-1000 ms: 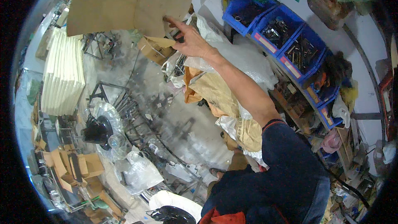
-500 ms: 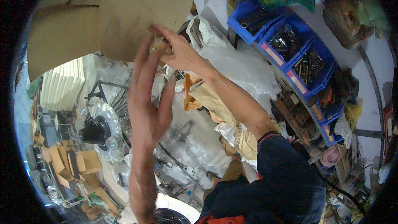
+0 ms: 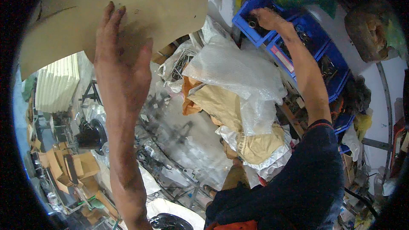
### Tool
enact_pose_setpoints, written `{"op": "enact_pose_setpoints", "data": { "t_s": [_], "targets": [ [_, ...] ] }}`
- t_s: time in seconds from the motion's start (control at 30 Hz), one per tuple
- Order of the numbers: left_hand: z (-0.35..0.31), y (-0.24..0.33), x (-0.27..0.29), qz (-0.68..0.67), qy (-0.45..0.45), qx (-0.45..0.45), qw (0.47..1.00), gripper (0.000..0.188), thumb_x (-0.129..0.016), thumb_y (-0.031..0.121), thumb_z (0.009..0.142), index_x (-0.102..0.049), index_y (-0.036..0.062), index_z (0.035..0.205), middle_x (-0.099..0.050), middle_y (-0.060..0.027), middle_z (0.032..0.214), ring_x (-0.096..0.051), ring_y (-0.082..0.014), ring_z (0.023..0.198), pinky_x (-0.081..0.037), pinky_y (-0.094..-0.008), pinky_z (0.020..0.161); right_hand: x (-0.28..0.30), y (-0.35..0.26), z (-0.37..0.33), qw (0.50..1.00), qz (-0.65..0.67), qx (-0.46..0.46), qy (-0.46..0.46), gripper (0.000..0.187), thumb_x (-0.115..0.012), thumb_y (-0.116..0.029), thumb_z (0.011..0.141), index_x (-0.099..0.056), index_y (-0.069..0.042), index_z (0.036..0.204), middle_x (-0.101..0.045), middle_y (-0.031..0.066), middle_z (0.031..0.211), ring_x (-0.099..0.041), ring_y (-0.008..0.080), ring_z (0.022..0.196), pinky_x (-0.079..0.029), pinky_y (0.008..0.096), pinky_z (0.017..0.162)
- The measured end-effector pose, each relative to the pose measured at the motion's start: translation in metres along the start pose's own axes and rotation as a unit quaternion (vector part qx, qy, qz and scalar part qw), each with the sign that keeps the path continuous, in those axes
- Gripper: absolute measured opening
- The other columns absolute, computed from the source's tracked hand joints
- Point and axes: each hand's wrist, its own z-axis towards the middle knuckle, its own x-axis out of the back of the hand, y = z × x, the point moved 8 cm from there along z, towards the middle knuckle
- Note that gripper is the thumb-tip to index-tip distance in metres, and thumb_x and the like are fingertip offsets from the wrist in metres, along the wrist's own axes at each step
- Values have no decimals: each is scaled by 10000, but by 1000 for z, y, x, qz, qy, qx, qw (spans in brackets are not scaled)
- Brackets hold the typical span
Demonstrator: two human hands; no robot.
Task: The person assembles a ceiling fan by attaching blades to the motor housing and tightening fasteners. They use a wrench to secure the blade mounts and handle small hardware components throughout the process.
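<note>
My left hand (image 3: 121, 61) is raised in front of the large brown cardboard sheet (image 3: 162, 0), its fingers stretched out and the thumb apart. Nothing shows in it; whether the fingertips touch the cardboard I cannot tell. Over at the upper right, my right hand (image 3: 271, 19) reaches into the top blue parts bin (image 3: 249, 30). Its fingers are curled down inside, and what they grip, if anything, is hidden. A small metal ring (image 3: 252, 24) shows in that bin just below the fingers.
More blue bins (image 3: 326, 70) with loose metal parts run down the right. Bubble wrap (image 3: 234, 66) and brown paper sacks (image 3: 221, 106) are heaped in the middle. Cardboard boxes (image 3: 70, 168), stacked white foam sheets (image 3: 57, 83) and a black wheel-like part (image 3: 91, 134) stand on the left.
Both hands were close together at the cardboard's lower edge. My right hand has moved right into the top blue bin; my left has shifted left, fingers still extended.
</note>
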Motion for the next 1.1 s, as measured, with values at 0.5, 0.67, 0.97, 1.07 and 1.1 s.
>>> {"op": "enact_pose_setpoints", "data": {
  "t_s": [0.5,0.67,0.97,1.07,1.1],
  "targets": [
    [10,-20,5,-17,-37,37,998,577,-689,-8,892,-546,47,1448,-364,-102,1645,-483,-284,1427,-504,-416,1092,-24,60,38,991,-78,-3,-107,358,-780,-83,712,-716,-62,1063,-692,162,931,-682,334,1003,-553,424,865],
    [13,-22,-2,-10,-53,46,997,578,-683,-4,892,-539,34,1451,-365,-99,1643,-485,-280,1425,-506,-401,1083,-29,77,40,994,-3,17,-111,392,-794,-82,656,-704,-59,1037,-720,194,1014,-705,352,948,-565,479,783],
    [14,-20,-5,-18,-55,27,998,580,-682,-4,891,-530,29,1450,-346,-99,1654,-480,-285,1427,-494,-405,1102,-24,71,42,989,112,-20,-95,270,-831,-151,795,-742,-23,1015,-728,136,1030,-675,299,1034,-525,408,916],
    [15,-22,-6,-15,-61,34,997,579,-684,-11,887,-533,28,1445,-345,-99,1656,-471,-285,1436,-484,-408,1113,-21,69,43,989,136,2,-54,248,-837,-158,808,-758,-21,1000,-738,141,1060,-678,286,1043,-522,404,935],
    [17,-20,-5,6,-65,27,997,576,-685,-14,885,-536,25,1440,-345,-98,1656,-468,-285,1439,-481,-409,1117,-20,67,44,990,136,24,-33,244,-839,-156,809,-762,-22,998,-740,142,1068,-679,283,1044,-521,403,942]
  ]
}}
